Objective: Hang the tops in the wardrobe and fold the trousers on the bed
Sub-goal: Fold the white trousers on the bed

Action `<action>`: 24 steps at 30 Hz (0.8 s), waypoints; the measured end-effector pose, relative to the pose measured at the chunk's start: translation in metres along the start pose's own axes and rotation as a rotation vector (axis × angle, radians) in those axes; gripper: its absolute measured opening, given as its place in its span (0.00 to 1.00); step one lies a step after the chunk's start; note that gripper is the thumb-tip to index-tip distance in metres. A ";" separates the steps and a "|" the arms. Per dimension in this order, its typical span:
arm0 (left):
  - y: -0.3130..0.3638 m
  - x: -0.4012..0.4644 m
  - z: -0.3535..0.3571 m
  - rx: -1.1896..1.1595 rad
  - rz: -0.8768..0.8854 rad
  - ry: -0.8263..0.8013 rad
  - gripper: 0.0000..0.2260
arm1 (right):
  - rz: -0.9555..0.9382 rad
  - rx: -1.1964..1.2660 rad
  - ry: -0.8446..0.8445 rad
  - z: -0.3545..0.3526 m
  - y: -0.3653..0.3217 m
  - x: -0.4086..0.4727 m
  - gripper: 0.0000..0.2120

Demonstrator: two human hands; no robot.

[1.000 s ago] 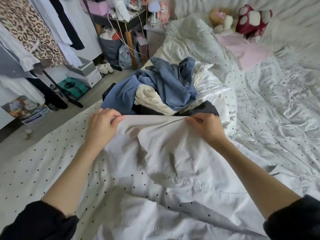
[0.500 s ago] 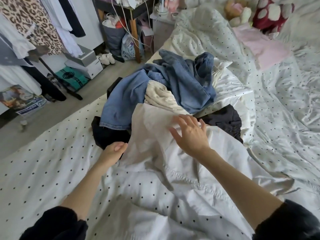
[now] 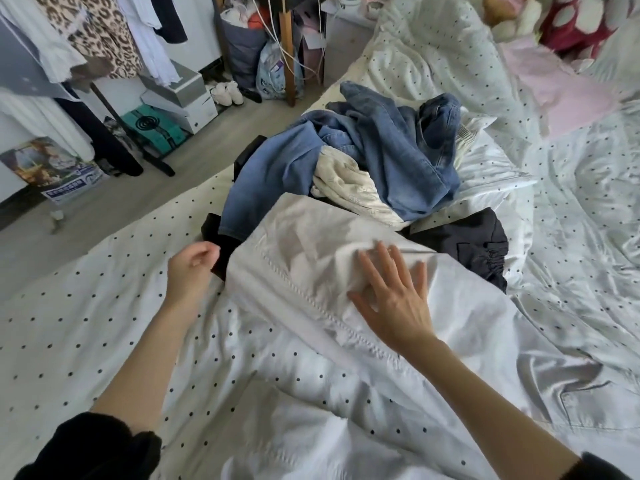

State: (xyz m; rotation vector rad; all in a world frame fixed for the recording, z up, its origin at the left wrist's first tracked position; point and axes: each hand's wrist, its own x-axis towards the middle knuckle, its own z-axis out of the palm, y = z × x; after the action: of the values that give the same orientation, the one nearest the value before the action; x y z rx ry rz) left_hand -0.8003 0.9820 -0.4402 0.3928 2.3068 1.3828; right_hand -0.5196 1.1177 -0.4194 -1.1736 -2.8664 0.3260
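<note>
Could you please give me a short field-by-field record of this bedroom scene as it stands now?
left hand: loosely curled, holding nothing, beside the garment's edge
right hand: flat, fingers spread, pressing on white garment
pile behind: blue jeans, cream garment, black garment
surface: dotted white bedding

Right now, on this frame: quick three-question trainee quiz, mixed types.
1. True or false: the right hand lies flat, fingers spread, on the white trousers.
2. What does the left hand hold? A) jeans B) nothing C) a hanger
3. Fill in: the jeans lie on the pile ___ the white trousers, as seen from the head camera.

Key: 1 true; 2 B; 3 beyond.
</note>
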 end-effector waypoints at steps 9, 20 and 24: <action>-0.038 -0.060 0.022 0.195 -0.120 -0.210 0.13 | -0.104 0.022 0.119 0.001 -0.006 -0.036 0.28; -0.091 -0.185 0.027 1.091 0.474 -0.842 0.25 | -0.063 0.063 0.019 0.051 0.018 -0.227 0.21; -0.067 -0.190 0.053 1.233 0.362 -1.035 0.29 | 0.185 0.006 -0.311 0.066 0.046 -0.253 0.23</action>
State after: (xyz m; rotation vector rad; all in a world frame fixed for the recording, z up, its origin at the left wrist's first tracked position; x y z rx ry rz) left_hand -0.6102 0.9067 -0.4819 1.4753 1.8400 -0.3833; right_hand -0.3136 0.9618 -0.4795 -1.5141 -3.0097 0.5706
